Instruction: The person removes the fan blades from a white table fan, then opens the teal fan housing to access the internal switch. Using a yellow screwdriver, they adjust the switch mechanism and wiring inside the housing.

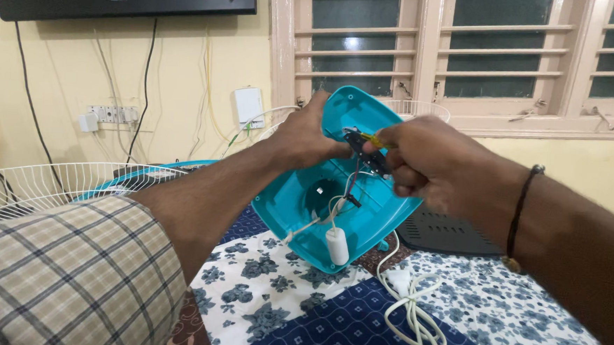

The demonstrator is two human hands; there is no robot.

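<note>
In the head view, the left hand (307, 139) is gripping the teal plastic fan housing (288, 206) by its rim at about eleven o'clock of the shell, fingers wrapped tight on the edge, apparently tilting the hollow side toward the camera so the inside is showing. The right hand (426, 161) is coming in from three o'clock, its fingertips pinched together on a small black switch block (359, 146) with a yellow wire end, seemingly holding it just off the shell so the thin wires (350, 185) are hanging free below it. At six o'clock of the housing a white cylindrical capacitor (337, 245) is dangling on its leads, and a white power cord (412, 311) is lying coiled on the blue and white floral bedsheet (272, 311) toward five o'clock. A white wire fan guard (33, 183) is resting at nine o'clock, and a dark ribbed plastic cover (444, 232) is sitting behind the right wrist.
</note>
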